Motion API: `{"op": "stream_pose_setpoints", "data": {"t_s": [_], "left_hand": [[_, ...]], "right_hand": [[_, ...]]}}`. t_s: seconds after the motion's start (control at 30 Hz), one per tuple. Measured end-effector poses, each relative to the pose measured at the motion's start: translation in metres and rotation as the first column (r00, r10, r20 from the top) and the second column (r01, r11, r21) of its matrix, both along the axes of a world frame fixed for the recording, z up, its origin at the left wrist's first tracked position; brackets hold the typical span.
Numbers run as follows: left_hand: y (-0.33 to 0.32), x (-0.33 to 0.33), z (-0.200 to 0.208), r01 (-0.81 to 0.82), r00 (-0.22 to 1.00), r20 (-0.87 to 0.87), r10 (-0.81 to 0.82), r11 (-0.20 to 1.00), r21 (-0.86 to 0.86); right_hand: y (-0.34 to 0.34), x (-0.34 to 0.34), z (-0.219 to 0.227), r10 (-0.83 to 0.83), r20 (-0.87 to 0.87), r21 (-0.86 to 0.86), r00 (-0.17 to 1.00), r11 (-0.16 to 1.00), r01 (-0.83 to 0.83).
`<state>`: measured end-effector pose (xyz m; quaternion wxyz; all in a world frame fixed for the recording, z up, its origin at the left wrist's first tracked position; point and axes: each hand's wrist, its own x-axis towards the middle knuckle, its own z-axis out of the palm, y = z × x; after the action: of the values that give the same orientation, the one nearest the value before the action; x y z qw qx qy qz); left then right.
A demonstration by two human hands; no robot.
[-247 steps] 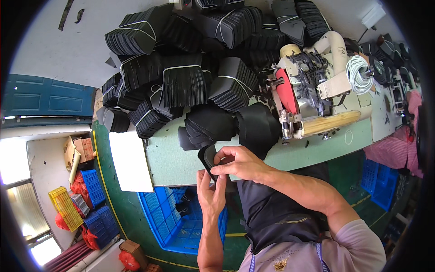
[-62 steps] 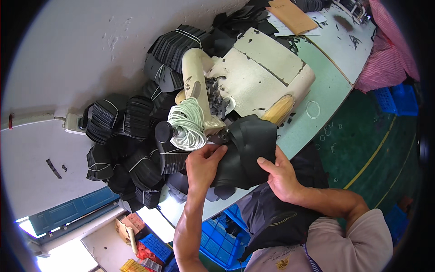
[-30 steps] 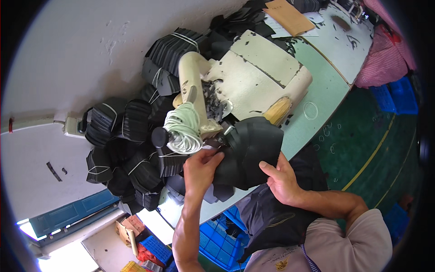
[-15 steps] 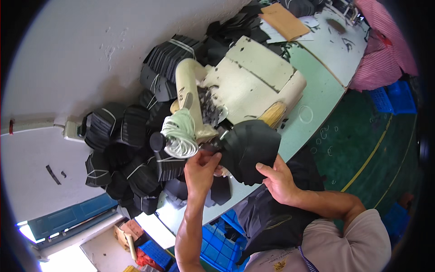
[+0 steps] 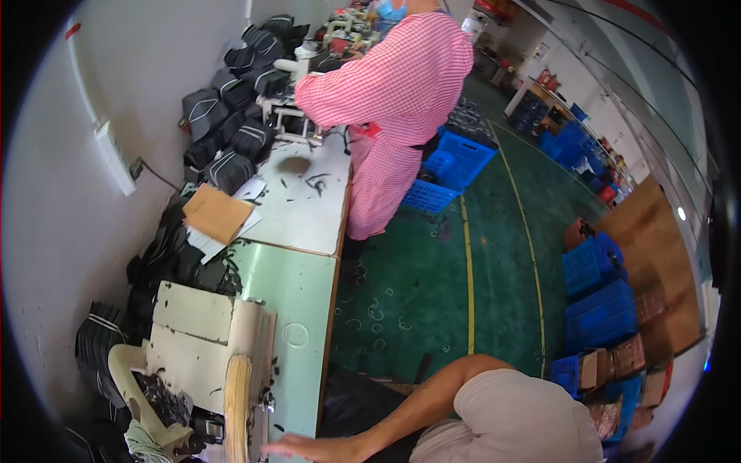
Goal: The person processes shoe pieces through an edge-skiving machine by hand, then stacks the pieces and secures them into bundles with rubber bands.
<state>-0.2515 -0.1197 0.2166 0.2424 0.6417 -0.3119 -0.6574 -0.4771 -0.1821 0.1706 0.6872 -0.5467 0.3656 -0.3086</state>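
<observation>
Machine (image 5: 189,351) near table (image 5: 292,289) edge, probably for reach; right hand (image 5: 316,448) alongside, can't discern grip; left hand outside frame.

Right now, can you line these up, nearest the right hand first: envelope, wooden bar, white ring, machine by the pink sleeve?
From the right hand:
1. Wooden bar, just left.
2. White ring, ahead on green table.
3. Envelope, farther ahead.
4. Machine by the pink sleeve, farthest.
</observation>
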Motion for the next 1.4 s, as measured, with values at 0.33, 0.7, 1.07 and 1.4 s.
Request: {"op": "stream_pose_setpoints", "data": {"t_s": [0.33,0.7,1.07,1.4], "left_hand": [[0.046,0.001,-0.05,0.2,0.974,0.096,-0.203,0.979,0.046],[-0.089,0.053,-0.001,0.04,0.993,0.121,-0.014,0.975,-0.217],[-0.141,0.052,-0.026,0.272,0.799,0.578,-0.166,0.957,-0.101],[-0.133,0.06,-0.031,0.189,0.879,0.458,-0.13,0.978,-0.085]], "right_hand": [[0.0,-0.007,0.039,0.885,-0.245,0.01,0.397,0.412,-0.911],[-0.008,0.071,-0.021,0.062,0.281,0.462,0.958,0.866,-0.192],[-0.018,0.101,-0.012,-0.213,0.377,0.68,0.902,0.725,-0.113],[-0.006,0.1,-0.027,-0.394,0.142,0.746,0.908,0.645,0.164]]}}
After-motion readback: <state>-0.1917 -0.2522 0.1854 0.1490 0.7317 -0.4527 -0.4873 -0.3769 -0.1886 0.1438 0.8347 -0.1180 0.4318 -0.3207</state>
